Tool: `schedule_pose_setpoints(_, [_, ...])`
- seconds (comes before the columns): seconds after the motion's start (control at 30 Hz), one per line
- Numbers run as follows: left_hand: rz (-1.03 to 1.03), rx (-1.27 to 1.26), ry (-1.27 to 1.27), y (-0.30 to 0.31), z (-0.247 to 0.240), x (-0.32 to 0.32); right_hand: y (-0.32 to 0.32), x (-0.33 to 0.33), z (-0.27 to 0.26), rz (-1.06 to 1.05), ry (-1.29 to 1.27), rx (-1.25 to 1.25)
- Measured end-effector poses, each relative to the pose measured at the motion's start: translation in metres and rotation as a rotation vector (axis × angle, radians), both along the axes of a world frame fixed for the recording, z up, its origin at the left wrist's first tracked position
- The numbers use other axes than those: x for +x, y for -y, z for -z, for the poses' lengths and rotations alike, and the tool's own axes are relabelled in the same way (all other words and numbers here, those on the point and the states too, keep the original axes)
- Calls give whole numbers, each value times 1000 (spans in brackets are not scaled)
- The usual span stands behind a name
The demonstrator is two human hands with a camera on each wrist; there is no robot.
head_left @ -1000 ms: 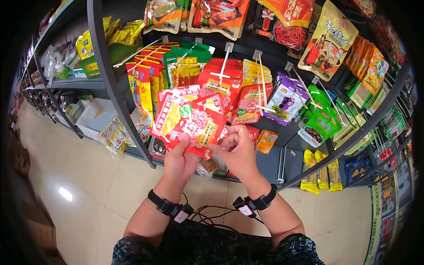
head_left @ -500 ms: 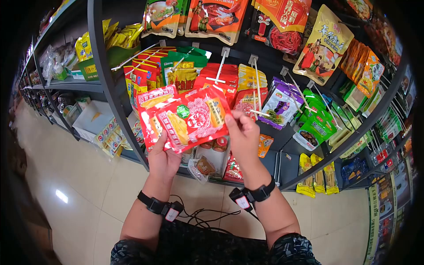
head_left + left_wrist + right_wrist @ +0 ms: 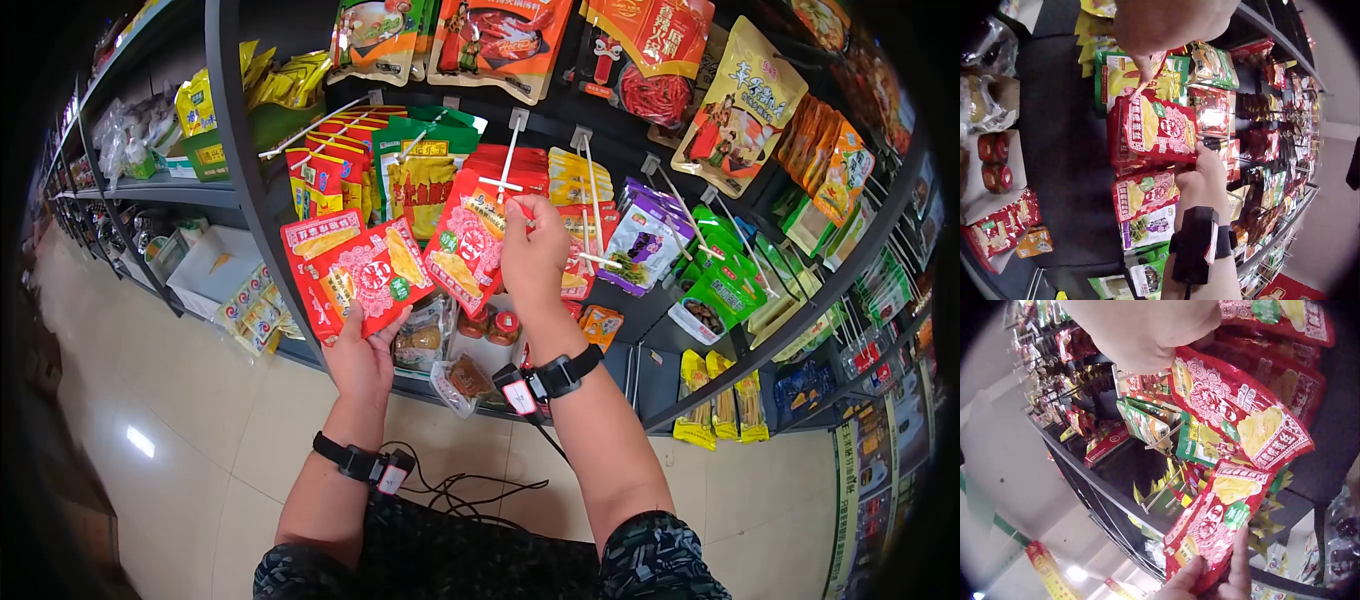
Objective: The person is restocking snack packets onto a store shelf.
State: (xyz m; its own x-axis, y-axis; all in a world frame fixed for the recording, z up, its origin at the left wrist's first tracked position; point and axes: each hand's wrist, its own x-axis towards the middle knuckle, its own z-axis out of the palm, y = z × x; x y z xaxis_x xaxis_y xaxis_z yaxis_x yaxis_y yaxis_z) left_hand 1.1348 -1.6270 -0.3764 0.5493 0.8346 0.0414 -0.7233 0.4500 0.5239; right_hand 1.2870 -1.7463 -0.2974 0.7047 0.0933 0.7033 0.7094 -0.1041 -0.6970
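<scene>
In the head view my left hand (image 3: 362,355) grips overlapping red pickled mustard packets (image 3: 370,275) by their lower edge, thumb on the front one. My right hand (image 3: 537,245) pinches another red pickled mustard packet (image 3: 462,245) at its upper corner, close to the front end of a white display hook (image 3: 511,150). More red packets (image 3: 500,160) hang on that hook behind it. In the right wrist view the right-hand packet (image 3: 1241,412) hangs tilted, its lower end overlapping the left-hand packet (image 3: 1219,519). The left wrist view shows the right fingers at the packet's (image 3: 1163,128) edge.
Green-and-yellow packets (image 3: 425,180) hang to the left, purple packets (image 3: 640,240) and green packets (image 3: 715,270) to the right. Large pouches (image 3: 500,45) hang above. Jars (image 3: 503,325) and bagged goods stand on the lower shelf. A dark shelf post (image 3: 245,170) rises at left.
The packets were together between both hands. My right hand has drawn one away, up and to the right to the hook, while my left hand keeps the others lower left.
</scene>
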Motion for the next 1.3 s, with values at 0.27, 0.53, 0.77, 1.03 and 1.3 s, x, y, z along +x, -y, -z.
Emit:
schedule_pose_setpoints(0.27, [44,35,43,-7,2,-1,18,-22,13,474,745,-520])
schedule_pose_setpoints(0.53, [195,17,91,-10,1,-2,16,-54,44,-147,300,-313])
schedule_pose_setpoints(0.77, [-20,343,-65,-4,0,0,8,-69,7,-75,385,-509])
schedule_pose_setpoints(1.03, [21,379,-71,-6,16,9,21,-67,20,-456,-241,-147])
schedule_pose_setpoints(1.3, [-48,358,130,-6,12,10,25,-15,32,-360,-237,18])
